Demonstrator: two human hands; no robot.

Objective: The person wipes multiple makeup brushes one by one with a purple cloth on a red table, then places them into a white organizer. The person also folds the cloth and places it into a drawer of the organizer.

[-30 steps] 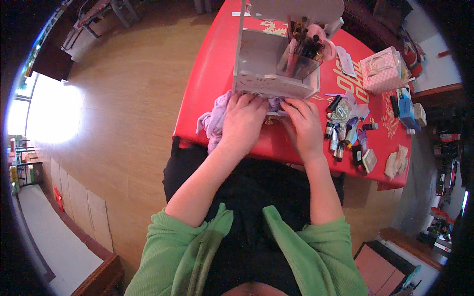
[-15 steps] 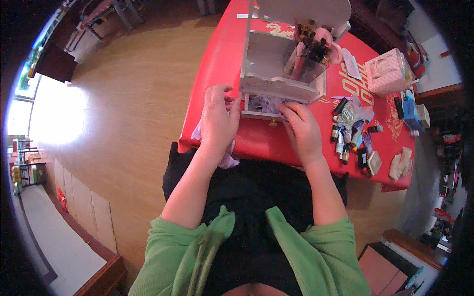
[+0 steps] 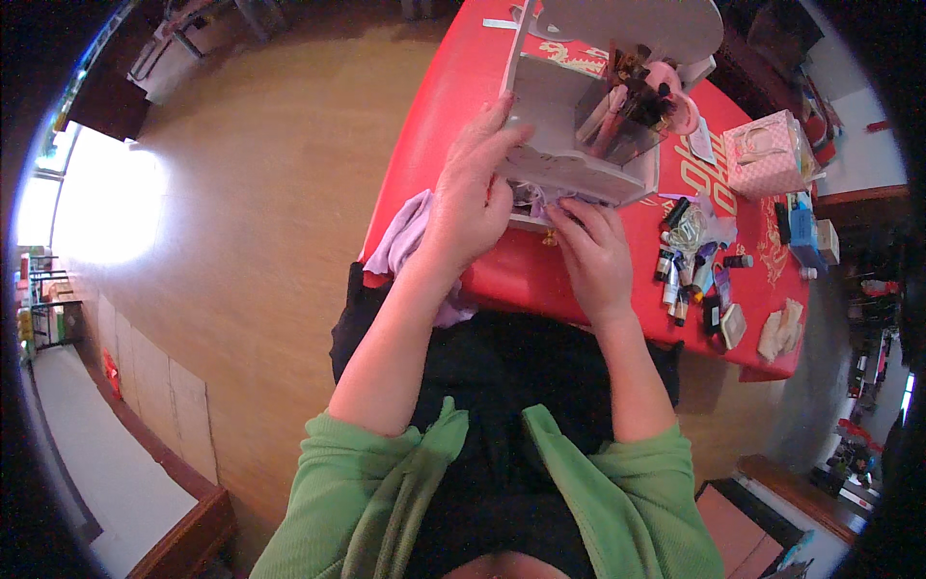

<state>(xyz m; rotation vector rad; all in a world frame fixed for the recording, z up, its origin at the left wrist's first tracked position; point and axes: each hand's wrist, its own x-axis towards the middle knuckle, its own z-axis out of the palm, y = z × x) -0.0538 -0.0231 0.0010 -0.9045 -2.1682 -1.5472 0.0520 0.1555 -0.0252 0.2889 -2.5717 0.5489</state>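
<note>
A white cosmetics organizer (image 3: 555,116) stands on the red-covered table, with a shallow drawer pulled out at its base. My left hand (image 3: 473,193) lies against the organizer's left side, fingers stretched out and thumb apart. At the drawer's front, my right hand (image 3: 596,256) has its fingers bent over the rim, pinching a lilac cloth (image 3: 576,200) that shows only in part. Small pale items inside the drawer are partly covered by my hands. Beside my left wrist, another lilac cloth (image 3: 397,236) drapes over the table edge. Makeup brushes (image 3: 622,101) fill a clear holder on the organizer.
Right of the organizer lies a pile of small bottles and tubes (image 3: 690,261) on the red tablecloth (image 3: 617,294). Farther right are a pink checked tissue box (image 3: 767,154), a blue box (image 3: 803,236) and a crumpled beige cloth (image 3: 779,330). A compact-like case (image 3: 733,326) lies near the front edge.
My left hand has moved up and forward from the drawer's left end to the organizer's side. My right hand stays at the drawer. The whole view has shifted slightly.
</note>
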